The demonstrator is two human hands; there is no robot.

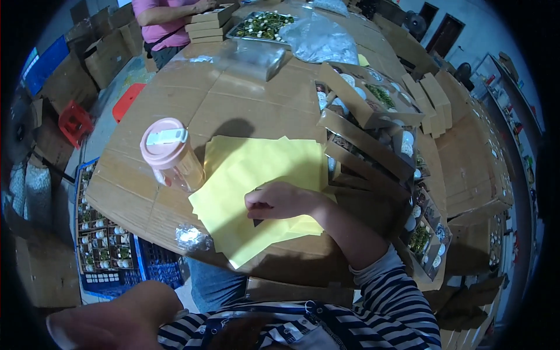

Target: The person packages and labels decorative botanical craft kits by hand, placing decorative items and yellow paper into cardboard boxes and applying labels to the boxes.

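The right hand (286, 200) rests on the yellow paper (256, 169), its fingers curled in closely around a small dark thing (258, 222), mostly hidden, with a tip showing below the fist near the paper's middle. The left arm (116, 318) is bent, nearer the person than the paper and off to its left; its hand is out of sight, so what it grasps cannot be told. The paper is a loose, uneven pile of sheets with corners jutting out, lying on the cardboard-topped desk (265, 108); whether the sheets bear any writing is too fine to make out. Just left of the paper stands a clear cup with a pink lid (164, 146), and by its near left edge sits some crumpled clear plastic (193, 237). To the right of the paper are brown boxes (364, 160) with white and green contents. Well beyond the paper lie a tray of greenery (263, 26) and a plastic bag (321, 39); beyond it and to the left, a co-worker (160, 20) in pink has a hand on stacked boxes (206, 34).
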